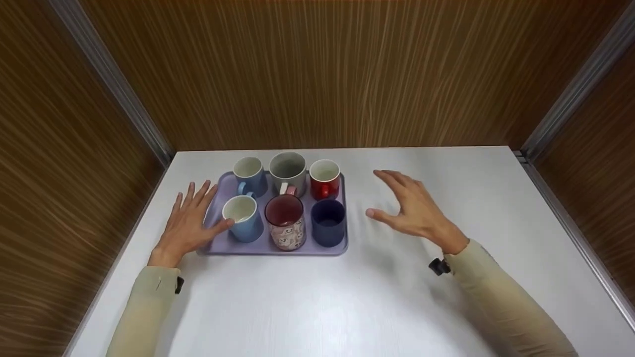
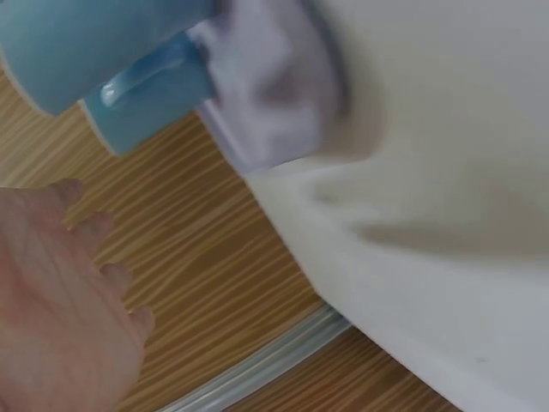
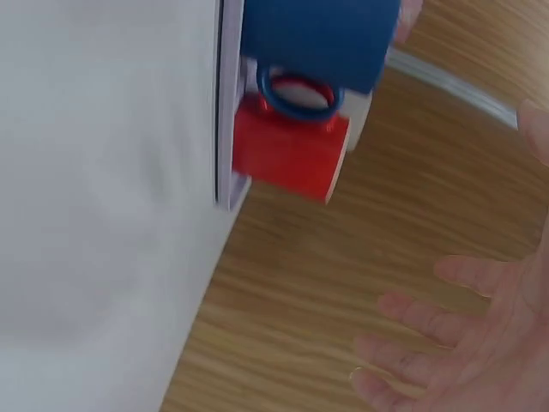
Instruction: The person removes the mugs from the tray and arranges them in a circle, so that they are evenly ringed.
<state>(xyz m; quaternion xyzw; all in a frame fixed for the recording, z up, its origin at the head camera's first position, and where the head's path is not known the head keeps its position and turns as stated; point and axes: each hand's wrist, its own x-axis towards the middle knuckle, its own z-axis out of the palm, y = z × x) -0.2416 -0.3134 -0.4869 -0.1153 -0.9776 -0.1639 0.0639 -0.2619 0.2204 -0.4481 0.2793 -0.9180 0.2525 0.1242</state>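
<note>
A lilac tray point(image 1: 302, 250) carries several mugs in two rows. Its back row has a blue mug point(image 1: 252, 179), a large grey mug point(image 1: 289, 176) and a red mug point(image 1: 325, 184). In front stand a light blue mug point(image 1: 246, 227), a patterned pink mug point(image 1: 287, 233) with a dark red inside, and a navy mug point(image 1: 328, 228). My left hand point(image 1: 188, 223) is spread beside the tray's left edge, thumb near the light blue mug; whether it touches is unclear. To the right of the tray, my right hand point(image 1: 414, 208) hovers apart from everything, fingers and thumb parted, holding nothing.
The tray lies on a white table point(image 1: 297, 302), toward its back left. Wood-grain panels point(image 1: 347, 74) rise behind and at both sides, with metal strips point(image 1: 119, 79) at the corners. Each wrist wears a small black device point(image 1: 439, 266).
</note>
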